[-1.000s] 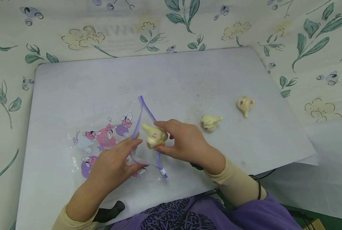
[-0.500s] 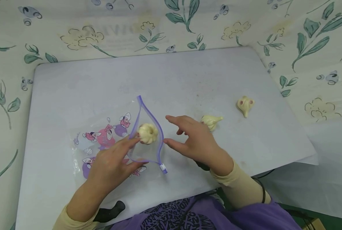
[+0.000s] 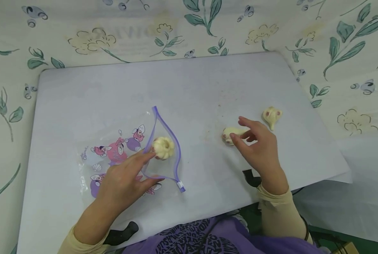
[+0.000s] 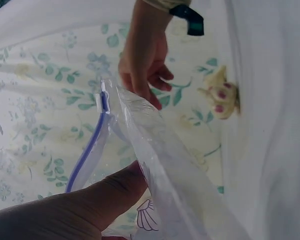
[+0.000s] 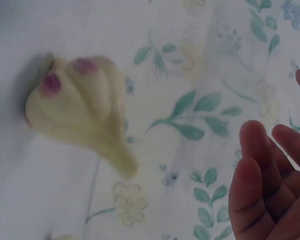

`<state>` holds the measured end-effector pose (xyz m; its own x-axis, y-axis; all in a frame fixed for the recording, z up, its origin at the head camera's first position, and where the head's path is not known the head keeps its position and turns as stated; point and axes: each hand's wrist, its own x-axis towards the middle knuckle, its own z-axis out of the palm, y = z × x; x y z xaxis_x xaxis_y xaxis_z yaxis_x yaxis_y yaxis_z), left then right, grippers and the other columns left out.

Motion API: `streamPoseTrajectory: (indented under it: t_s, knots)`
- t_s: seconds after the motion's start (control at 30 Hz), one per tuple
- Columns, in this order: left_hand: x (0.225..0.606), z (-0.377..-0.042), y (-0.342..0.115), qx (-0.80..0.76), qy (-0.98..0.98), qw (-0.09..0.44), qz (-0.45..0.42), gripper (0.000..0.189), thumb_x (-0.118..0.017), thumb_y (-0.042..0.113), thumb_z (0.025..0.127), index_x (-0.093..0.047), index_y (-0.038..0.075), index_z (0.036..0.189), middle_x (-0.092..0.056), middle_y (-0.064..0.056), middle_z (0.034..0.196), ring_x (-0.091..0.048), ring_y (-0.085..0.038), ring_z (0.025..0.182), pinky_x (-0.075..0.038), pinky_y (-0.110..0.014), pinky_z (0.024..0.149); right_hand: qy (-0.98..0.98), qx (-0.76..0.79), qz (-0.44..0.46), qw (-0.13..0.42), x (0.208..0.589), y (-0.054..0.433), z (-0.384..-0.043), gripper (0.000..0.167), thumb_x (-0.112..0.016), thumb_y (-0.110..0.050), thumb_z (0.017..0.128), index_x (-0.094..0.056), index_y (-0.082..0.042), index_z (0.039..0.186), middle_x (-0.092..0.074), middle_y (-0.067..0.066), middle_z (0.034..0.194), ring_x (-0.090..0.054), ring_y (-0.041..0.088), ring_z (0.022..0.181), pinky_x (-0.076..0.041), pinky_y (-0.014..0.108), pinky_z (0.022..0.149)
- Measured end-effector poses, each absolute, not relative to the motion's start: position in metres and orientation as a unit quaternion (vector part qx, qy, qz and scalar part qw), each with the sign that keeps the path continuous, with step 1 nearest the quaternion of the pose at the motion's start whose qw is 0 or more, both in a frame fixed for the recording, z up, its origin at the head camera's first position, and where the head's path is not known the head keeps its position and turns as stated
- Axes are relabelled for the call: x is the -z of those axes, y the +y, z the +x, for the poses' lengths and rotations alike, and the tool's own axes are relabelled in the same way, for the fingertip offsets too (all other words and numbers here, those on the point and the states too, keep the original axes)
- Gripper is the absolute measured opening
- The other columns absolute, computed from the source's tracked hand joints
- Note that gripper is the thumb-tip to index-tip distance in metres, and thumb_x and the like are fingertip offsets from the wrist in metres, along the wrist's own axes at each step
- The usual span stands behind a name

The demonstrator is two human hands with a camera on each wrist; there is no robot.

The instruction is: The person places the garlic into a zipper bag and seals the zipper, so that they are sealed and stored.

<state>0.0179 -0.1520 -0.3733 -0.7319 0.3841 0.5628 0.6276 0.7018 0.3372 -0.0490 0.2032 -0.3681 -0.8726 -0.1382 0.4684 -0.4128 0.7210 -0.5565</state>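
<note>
Lying within table edges [image 3: 144, 64], bag [image 3: 116, 151] gapes; hands [image 3: 125, 178] apart.

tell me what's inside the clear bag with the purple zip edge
One garlic bulb shows within the open mouth of the clear bag. The left hand covers part of the bag, so whether anything else lies there cannot be seen.

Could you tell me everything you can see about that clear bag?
The bag is see-through, apparently thin plastic, printed with pink-and-purple cartoon figures and shells. It lies on the white table, its mouth towards the person's right, gaping between purple strips with a white slider at the near end. The left hand holds the mouth; a garlic bulb shows inside it.
</note>
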Motion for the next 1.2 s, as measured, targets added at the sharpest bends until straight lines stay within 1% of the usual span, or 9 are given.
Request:
streamPoseTrajectory:
  t_s: [0.13, 0.3, 0.47, 0.57, 0.67, 0.77, 0.93, 1.1, 1.2]
  knots:
    - [0.373, 0.018, -0.151, 0.262, -0.892, 0.232, -0.286, 0.08, -0.098, 0.025, 0.053, -0.066, 0.0, 0.122, -0.075, -0.017, 0.115, -0.074, -0.037, 0.096, -0.061, -0.042, 0.06, -0.928, -0.306, 0.088, 0.192, 0.368, 0.226, -0.048, 0.053, -0.083, -0.016, 0.084, -0.065, -0.006, 0.133, -0.071, 0.013, 0.123, -0.072, 0.026, 0.085, -0.058, 0.036, 0.074]
    - [0.373, 0.019, -0.15, 0.264, -0.892, 0.233, -0.284, 0.078, -0.098, 0.025, 0.054, -0.067, 0.001, 0.121, -0.076, -0.016, 0.112, -0.075, -0.037, 0.095, -0.062, -0.042, 0.061, -0.941, -0.289, 0.002, 0.176, 0.367, 0.252, -0.051, 0.056, -0.079, -0.018, 0.087, -0.061, -0.006, 0.138, -0.065, 0.019, 0.133, -0.066, 0.036, 0.11, -0.055, 0.053, 0.088]
    - [0.372, 0.02, -0.149, 0.259, -0.894, 0.232, -0.282, 0.081, -0.099, 0.023, 0.051, -0.067, 0.001, 0.121, -0.075, -0.017, 0.112, -0.075, -0.037, 0.094, -0.061, -0.041, 0.059, -0.943, -0.288, -0.07, 0.152, 0.367, 0.281, -0.061, 0.064, -0.076, -0.024, 0.089, -0.052, -0.005, 0.145, -0.052, 0.021, 0.148, -0.046, 0.037, 0.14, -0.04, 0.058, 0.114]
    - [0.372, 0.02, -0.149, 0.259, -0.894, 0.233, -0.283, 0.08, -0.099, 0.024, 0.052, -0.067, 0.0, 0.121, -0.075, -0.017, 0.112, -0.075, -0.037, 0.094, -0.061, -0.041, 0.059, -0.942, -0.295, -0.113, 0.115, 0.366, 0.294, -0.066, 0.074, -0.074, -0.028, 0.091, -0.041, -0.008, 0.153, -0.037, 0.02, 0.159, -0.031, 0.036, 0.15, -0.029, 0.058, 0.121]
    - [0.372, 0.02, -0.149, 0.261, -0.892, 0.234, -0.284, 0.08, -0.098, 0.025, 0.052, -0.067, 0.0, 0.121, -0.075, -0.017, 0.113, -0.074, -0.037, 0.095, -0.061, -0.041, 0.059, -0.94, -0.299, -0.144, 0.081, 0.367, 0.302, -0.072, 0.081, -0.073, -0.032, 0.092, -0.032, -0.011, 0.158, -0.023, 0.02, 0.165, -0.021, 0.036, 0.155, -0.024, 0.06, 0.123]
    - [0.372, 0.02, -0.149, 0.264, -0.891, 0.235, -0.286, 0.079, -0.098, 0.026, 0.053, -0.067, 0.0, 0.122, -0.075, -0.016, 0.114, -0.074, -0.037, 0.096, -0.061, -0.041, 0.06, -0.937, -0.305, -0.161, 0.06, 0.372, 0.307, -0.079, 0.087, -0.073, -0.034, 0.091, -0.026, -0.013, 0.16, -0.016, 0.019, 0.168, -0.016, 0.036, 0.156, -0.023, 0.06, 0.123]
    - [0.374, 0.019, -0.149, 0.268, -0.886, 0.239, -0.293, 0.078, -0.096, 0.025, 0.054, -0.066, 0.0, 0.122, -0.075, -0.017, 0.115, -0.074, -0.037, 0.096, -0.061, -0.041, 0.06, -0.928, -0.324, -0.176, 0.045, 0.386, 0.312, -0.093, 0.094, -0.075, -0.038, 0.089, -0.021, -0.015, 0.162, -0.011, 0.018, 0.169, -0.017, 0.035, 0.156, -0.025, 0.057, 0.124]
    - [0.374, 0.019, -0.149, 0.265, -0.885, 0.244, -0.296, 0.08, -0.097, 0.023, 0.053, -0.066, 0.0, 0.123, -0.075, -0.017, 0.114, -0.074, -0.036, 0.094, -0.059, -0.04, 0.055, -0.921, -0.342, -0.179, 0.05, 0.402, 0.316, -0.108, 0.1, -0.076, -0.043, 0.087, -0.017, -0.016, 0.163, -0.014, 0.016, 0.169, -0.018, 0.032, 0.156, -0.023, 0.052, 0.126]
    - [0.374, 0.02, -0.15, 0.268, -0.884, 0.243, -0.295, 0.07, -0.092, 0.035, 0.068, -0.066, 0.0, 0.123, -0.075, -0.017, 0.113, -0.074, -0.036, 0.094, -0.059, -0.04, 0.054, -0.916, -0.352, -0.185, 0.048, 0.409, 0.316, -0.116, 0.103, -0.077, -0.046, 0.085, -0.016, -0.018, 0.163, -0.016, 0.013, 0.169, -0.018, 0.03, 0.156, -0.022, 0.049, 0.127]
